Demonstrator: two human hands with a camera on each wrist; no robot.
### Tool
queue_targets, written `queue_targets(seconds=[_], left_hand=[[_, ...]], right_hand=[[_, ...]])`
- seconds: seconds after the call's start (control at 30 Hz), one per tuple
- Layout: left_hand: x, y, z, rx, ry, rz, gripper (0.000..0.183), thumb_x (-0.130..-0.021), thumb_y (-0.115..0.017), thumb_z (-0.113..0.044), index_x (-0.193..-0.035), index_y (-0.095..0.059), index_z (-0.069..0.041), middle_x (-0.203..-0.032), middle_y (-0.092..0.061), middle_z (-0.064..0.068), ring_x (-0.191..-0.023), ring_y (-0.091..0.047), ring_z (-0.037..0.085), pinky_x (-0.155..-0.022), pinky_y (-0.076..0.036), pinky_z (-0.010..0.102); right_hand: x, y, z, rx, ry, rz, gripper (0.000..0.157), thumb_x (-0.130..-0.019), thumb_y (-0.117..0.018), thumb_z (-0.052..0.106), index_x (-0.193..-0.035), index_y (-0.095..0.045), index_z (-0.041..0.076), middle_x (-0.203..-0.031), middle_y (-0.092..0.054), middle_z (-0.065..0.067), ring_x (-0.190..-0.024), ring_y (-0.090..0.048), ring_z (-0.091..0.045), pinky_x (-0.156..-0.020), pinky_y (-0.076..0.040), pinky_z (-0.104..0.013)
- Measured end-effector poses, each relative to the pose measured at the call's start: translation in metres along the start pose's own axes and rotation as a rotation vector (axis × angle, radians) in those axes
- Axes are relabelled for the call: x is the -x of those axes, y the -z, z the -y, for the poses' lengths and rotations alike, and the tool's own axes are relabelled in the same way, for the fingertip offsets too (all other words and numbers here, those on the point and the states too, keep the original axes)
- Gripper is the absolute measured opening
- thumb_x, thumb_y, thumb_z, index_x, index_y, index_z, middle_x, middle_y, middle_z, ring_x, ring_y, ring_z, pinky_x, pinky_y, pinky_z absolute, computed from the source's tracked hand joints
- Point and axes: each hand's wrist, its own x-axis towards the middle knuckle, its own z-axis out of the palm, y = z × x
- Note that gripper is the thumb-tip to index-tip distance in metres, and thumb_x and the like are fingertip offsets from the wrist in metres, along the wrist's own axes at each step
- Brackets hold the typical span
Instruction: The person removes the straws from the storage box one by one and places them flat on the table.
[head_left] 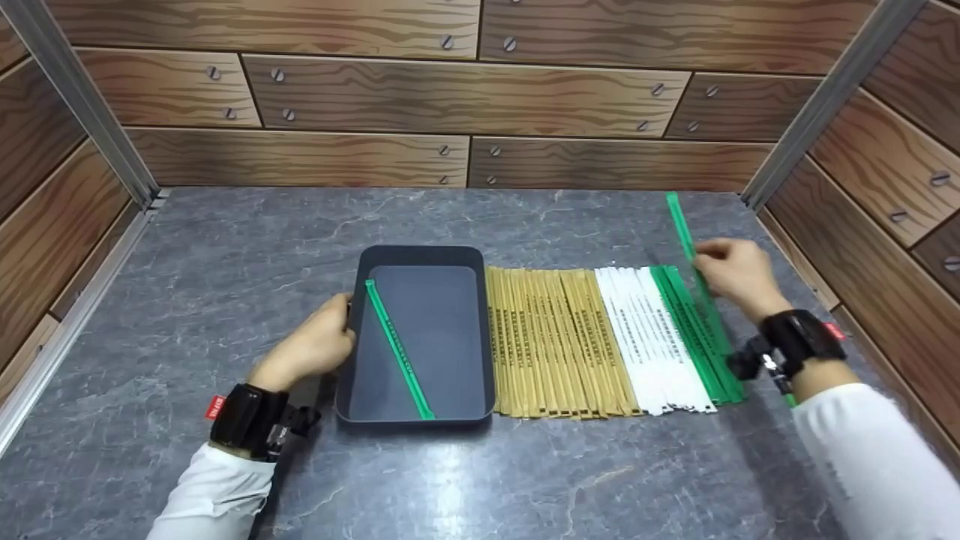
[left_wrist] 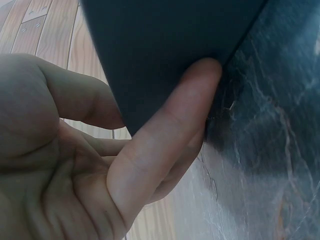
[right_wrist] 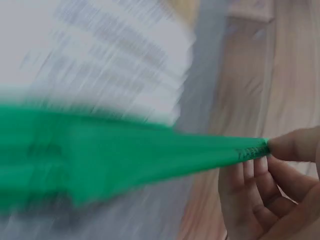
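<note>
My left hand (head_left: 315,337) grips the left wall of a dark grey rectangular tray (head_left: 461,337); up close in the left wrist view, my thumb (left_wrist: 172,117) presses on the tray's outer side. One green wrapped straw (head_left: 396,349) lies slanted inside the tray. At the right, my right hand (head_left: 739,274) pinches another long, thin green wrapped straw (head_left: 680,225) between thumb and fingertips, raised over the row of green straws (head_left: 694,330). Printed letters show near the pinched part in the right wrist view, where its near end is blurred.
Right of the tray, a row of gold-brown wrapped straws (head_left: 559,341) lies side by side, almost touching it. White ones (head_left: 652,341) come between these and the green ones. Wood-patterned walls (head_left: 465,94) with metal corner posts enclose the grey marbled table (head_left: 540,480).
</note>
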Motion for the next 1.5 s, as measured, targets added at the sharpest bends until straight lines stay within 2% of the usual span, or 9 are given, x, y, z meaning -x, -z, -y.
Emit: queue_targets(seconds=[0.17, 0.37, 0.47, 0.6, 0.77, 0.93, 1.17, 1.4, 1.5], left_hand=[[-0.001, -0.001, 0.0, 0.0, -0.005, -0.003, 0.059, -0.094, -0.042, 0.007, -0.15, -0.029, 0.02, -0.148, -0.043, 0.038, -0.134, -0.047, 0.046, -0.117, -0.04, 0.058], [-0.002, -0.002, -0.001, -0.018, -0.009, 0.002, 0.059, -0.093, -0.041, 0.006, -0.15, -0.029, 0.02, -0.148, -0.043, 0.038, -0.134, -0.046, 0.045, -0.117, -0.04, 0.058], [-0.003, -0.002, -0.002, -0.031, -0.015, 0.003, 0.059, -0.093, -0.041, 0.006, -0.15, -0.029, 0.02, -0.147, -0.044, 0.038, -0.132, -0.048, 0.044, -0.115, -0.041, 0.057], [-0.003, -0.002, -0.002, -0.038, -0.021, 0.0, 0.059, -0.093, -0.041, 0.006, -0.149, -0.031, 0.019, -0.146, -0.046, 0.036, -0.13, -0.049, 0.043, -0.113, -0.043, 0.057], [-0.003, -0.001, -0.002, -0.029, -0.019, -0.004, 0.059, -0.093, -0.042, 0.006, -0.149, -0.031, 0.019, -0.147, -0.045, 0.037, -0.133, -0.048, 0.044, -0.116, -0.041, 0.058], [-0.003, 0.001, -0.002, -0.016, -0.016, -0.008, 0.06, -0.092, -0.042, 0.007, -0.15, -0.03, 0.019, -0.148, -0.043, 0.038, -0.134, -0.047, 0.045, -0.118, -0.039, 0.058], [-0.003, 0.0, 0.001, -0.014, -0.017, -0.024, 0.06, -0.091, -0.043, 0.007, -0.149, -0.032, 0.02, -0.146, -0.045, 0.038, -0.134, -0.048, 0.046, -0.118, -0.039, 0.058], [-0.002, 0.0, 0.003, -0.008, -0.014, -0.021, 0.06, -0.091, -0.043, 0.007, -0.148, -0.032, 0.019, -0.145, -0.046, 0.038, -0.132, -0.049, 0.045, -0.116, -0.041, 0.058], [-0.001, 0.0, 0.004, -0.001, -0.012, -0.018, 0.06, -0.091, -0.042, 0.007, -0.148, -0.032, 0.02, -0.146, -0.046, 0.038, -0.132, -0.048, 0.045, -0.116, -0.041, 0.058]], right_hand=[[-0.002, 0.014, -0.035, 0.154, -0.052, 0.051, 0.05, -0.102, -0.053, 0.024, -0.137, -0.058, -0.011, -0.13, -0.06, -0.037, -0.091, -0.065, -0.028, -0.066, -0.056, -0.025], [-0.003, 0.01, -0.061, 0.249, -0.05, 0.109, 0.048, -0.101, -0.053, 0.023, -0.129, -0.063, -0.014, -0.126, -0.062, -0.038, -0.099, -0.064, -0.042, -0.068, -0.053, -0.031], [-0.002, 0.005, -0.068, 0.256, -0.043, 0.122, 0.045, -0.101, -0.054, 0.02, -0.127, -0.064, -0.015, -0.122, -0.063, -0.038, -0.089, -0.067, -0.038, -0.066, -0.055, -0.034], [-0.001, 0.0, -0.073, 0.239, -0.047, 0.144, 0.041, -0.101, -0.054, 0.017, -0.123, -0.064, -0.016, -0.117, -0.064, -0.038, -0.071, -0.067, -0.026, -0.057, -0.057, -0.034], [0.002, -0.003, -0.074, 0.266, -0.053, 0.131, 0.039, -0.099, -0.053, 0.017, -0.118, -0.066, -0.015, -0.11, -0.066, -0.036, -0.065, -0.063, -0.023, -0.053, -0.054, -0.032], [0.004, -0.005, -0.074, 0.284, -0.042, 0.107, 0.04, -0.095, -0.052, 0.015, -0.119, -0.065, -0.015, -0.108, -0.067, -0.035, -0.063, -0.062, -0.022, -0.052, -0.053, -0.031], [0.009, -0.01, -0.076, 0.273, -0.03, 0.099, 0.035, -0.094, -0.054, 0.015, -0.111, -0.066, -0.013, -0.098, -0.068, -0.03, -0.063, -0.061, -0.023, -0.051, -0.053, -0.032], [0.012, -0.011, -0.076, 0.277, -0.034, 0.11, 0.034, -0.095, -0.055, 0.016, -0.111, -0.065, -0.012, -0.099, -0.069, -0.029, -0.065, -0.063, -0.022, -0.052, -0.054, -0.031], [0.013, -0.011, -0.071, 0.273, -0.048, 0.107, 0.037, -0.096, -0.054, 0.017, -0.115, -0.064, -0.014, -0.104, -0.068, -0.032, -0.073, -0.067, -0.031, -0.06, -0.058, -0.037]])
